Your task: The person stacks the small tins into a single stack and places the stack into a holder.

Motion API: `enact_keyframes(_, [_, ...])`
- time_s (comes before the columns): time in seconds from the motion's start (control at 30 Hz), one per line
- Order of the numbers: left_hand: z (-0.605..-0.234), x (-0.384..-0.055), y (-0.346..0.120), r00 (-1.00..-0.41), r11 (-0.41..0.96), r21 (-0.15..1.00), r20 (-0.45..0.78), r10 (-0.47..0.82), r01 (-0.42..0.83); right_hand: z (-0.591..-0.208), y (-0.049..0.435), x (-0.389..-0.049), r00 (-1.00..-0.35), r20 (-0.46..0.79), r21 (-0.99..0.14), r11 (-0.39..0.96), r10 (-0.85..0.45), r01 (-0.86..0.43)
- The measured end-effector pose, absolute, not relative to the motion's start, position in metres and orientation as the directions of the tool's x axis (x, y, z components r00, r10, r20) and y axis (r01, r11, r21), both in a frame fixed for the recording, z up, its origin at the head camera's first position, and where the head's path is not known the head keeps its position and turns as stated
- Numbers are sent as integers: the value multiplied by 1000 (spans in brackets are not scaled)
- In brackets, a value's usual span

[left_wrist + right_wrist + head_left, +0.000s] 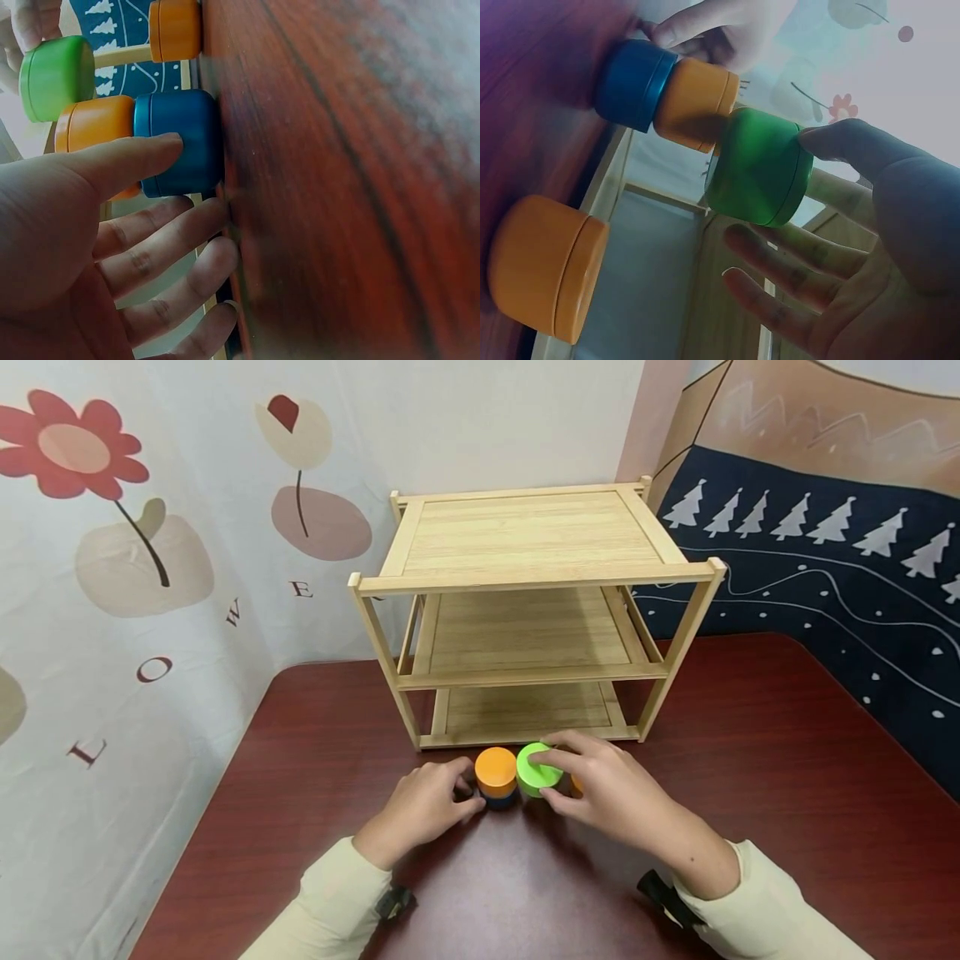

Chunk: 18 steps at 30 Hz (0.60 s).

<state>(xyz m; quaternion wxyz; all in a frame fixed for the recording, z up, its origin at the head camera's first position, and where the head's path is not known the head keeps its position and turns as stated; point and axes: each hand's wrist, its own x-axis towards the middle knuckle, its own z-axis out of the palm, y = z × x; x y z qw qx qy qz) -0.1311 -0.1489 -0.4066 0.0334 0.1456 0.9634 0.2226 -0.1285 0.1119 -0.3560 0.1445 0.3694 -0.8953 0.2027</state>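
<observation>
Right hand (600, 781) pinched the green jar (754, 169) aloft; left hand (425, 802) lay relaxed beside the blue jar (198, 124) under an orange jar (496, 768), probably for steadying; contact unclear.

Green canister (756, 169) held aloft — orange canister (692, 103) upright atop blue canister (632, 85) — second orange canister (544, 264) apart

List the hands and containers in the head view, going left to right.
Left hand → orange container stacked on the blue container → green container → right hand, whose fingers overlap the green one.
</observation>
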Motion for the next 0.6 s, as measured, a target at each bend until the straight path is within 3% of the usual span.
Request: enact_keyframes(0.6, [-406, -129, -149, -954, 858, 437, 5, 299, 271, -350, 107, -127, -680, 436, -274, 633, -589, -724])
